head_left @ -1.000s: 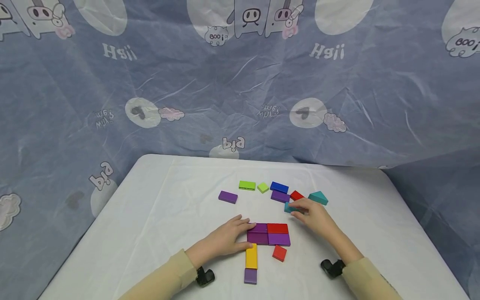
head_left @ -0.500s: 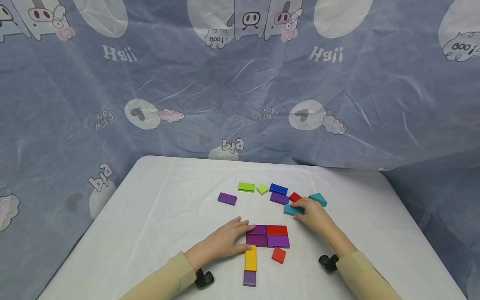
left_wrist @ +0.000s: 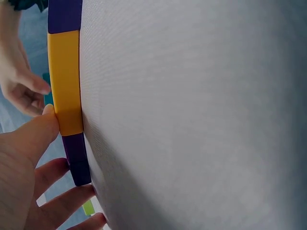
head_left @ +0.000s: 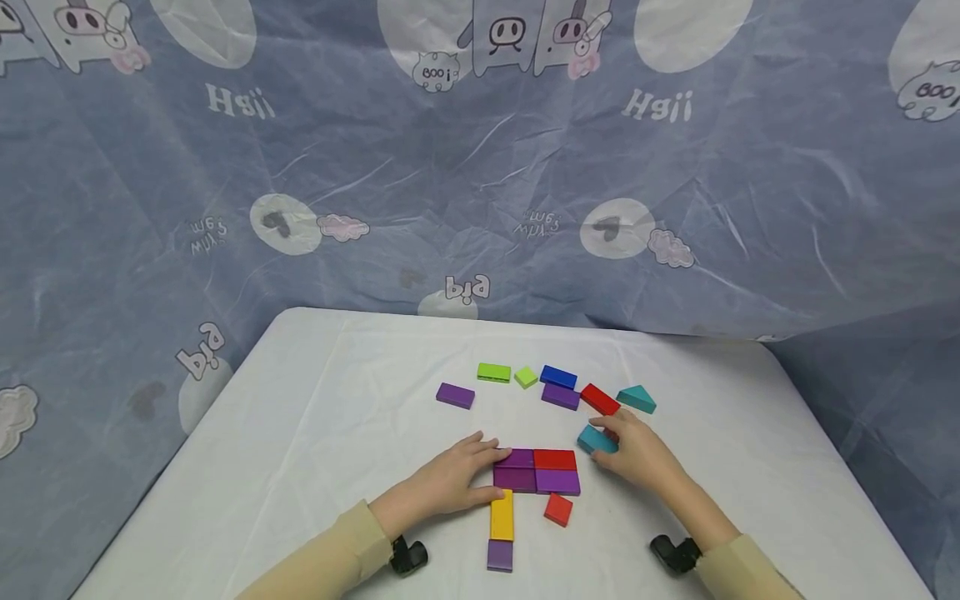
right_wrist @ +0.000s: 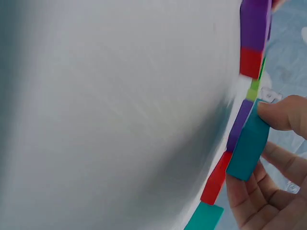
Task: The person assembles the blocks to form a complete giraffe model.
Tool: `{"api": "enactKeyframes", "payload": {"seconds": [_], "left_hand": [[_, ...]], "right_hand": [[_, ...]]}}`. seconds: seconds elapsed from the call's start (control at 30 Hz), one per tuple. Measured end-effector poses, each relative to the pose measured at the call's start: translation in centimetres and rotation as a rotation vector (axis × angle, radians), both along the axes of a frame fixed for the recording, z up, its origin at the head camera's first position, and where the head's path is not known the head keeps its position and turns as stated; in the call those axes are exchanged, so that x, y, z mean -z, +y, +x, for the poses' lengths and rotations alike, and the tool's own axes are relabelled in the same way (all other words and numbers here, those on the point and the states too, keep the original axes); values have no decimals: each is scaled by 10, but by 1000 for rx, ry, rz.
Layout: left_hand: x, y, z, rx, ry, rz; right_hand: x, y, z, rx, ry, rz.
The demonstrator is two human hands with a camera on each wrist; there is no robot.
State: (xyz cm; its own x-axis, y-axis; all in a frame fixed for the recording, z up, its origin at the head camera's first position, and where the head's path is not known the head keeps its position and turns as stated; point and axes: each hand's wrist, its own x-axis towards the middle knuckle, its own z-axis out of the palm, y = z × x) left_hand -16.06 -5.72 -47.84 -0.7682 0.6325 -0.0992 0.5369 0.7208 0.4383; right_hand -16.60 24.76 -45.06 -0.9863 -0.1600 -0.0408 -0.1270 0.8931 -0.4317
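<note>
In the head view, right of centre, the right hand point(head_left: 636, 450) grips a teal rectangular block point(head_left: 595, 439) above the white cloth-covered bench point(head_left: 337, 417). Lower centre, the left hand point(head_left: 453, 479) lies loosely extended, index fingertip on a flush panel of smooth purple and red rectangular blocks point(head_left: 556, 482), thumb at a long yellow block point(head_left: 502, 515); that spread probably steadies both. A short purple block point(head_left: 500, 556) abuts the yellow one's lower end, and a small red square block point(head_left: 558, 510) sits askew under the panel's right half.

The left wrist view shows, at left, the thumb tip against the yellow block's side, a contact less clear from overhead.

The right wrist view, at right, reveals thumb and fingers at opposite ends of the teal block, presumably leaving its long sides free. Whether it clears the cloth, I cannot tell.
</note>
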Motion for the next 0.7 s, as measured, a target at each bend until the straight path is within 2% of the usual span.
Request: {"api": "enactKeyframes", "payload": {"seconds": [0.4, 0.53, 0.7], "left_hand": [[1, 0, -2, -1, -3, -17], [2, 0, -2, -1, -2, -15], [1, 0, -2, 0, 3, -11]], "right_hand": [[1, -10, 61, 90, -173, -8], [4, -17, 72, 108, -204, 9], [2, -21, 77, 113, -268, -5]]}}
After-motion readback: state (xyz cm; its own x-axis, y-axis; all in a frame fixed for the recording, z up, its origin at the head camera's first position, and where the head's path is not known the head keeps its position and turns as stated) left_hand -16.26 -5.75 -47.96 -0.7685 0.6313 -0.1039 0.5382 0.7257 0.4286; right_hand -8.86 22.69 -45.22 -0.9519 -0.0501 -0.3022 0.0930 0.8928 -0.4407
